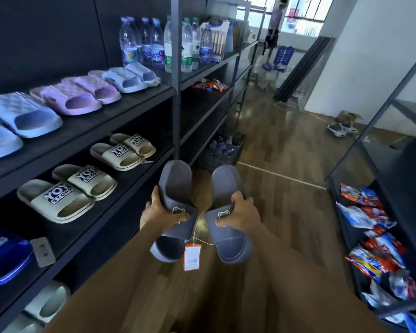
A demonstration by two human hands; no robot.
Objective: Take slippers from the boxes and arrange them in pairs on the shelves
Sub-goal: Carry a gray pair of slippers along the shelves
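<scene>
I hold two dark grey slippers above the wooden floor, toes toward me. My left hand grips the left grey slipper across its strap, and my right hand grips the right grey slipper the same way. An orange and white price tag dangles on a string between them. The dark shelf unit on my left carries blue and purple slippers on its upper level. Two pairs of beige printed slippers sit on the level below.
Water bottles stand at the far end of the top shelf. Snack packets fill a low rack on the right. A crate of bottles sits on the floor ahead. A person stands far down the aisle near a blue chair.
</scene>
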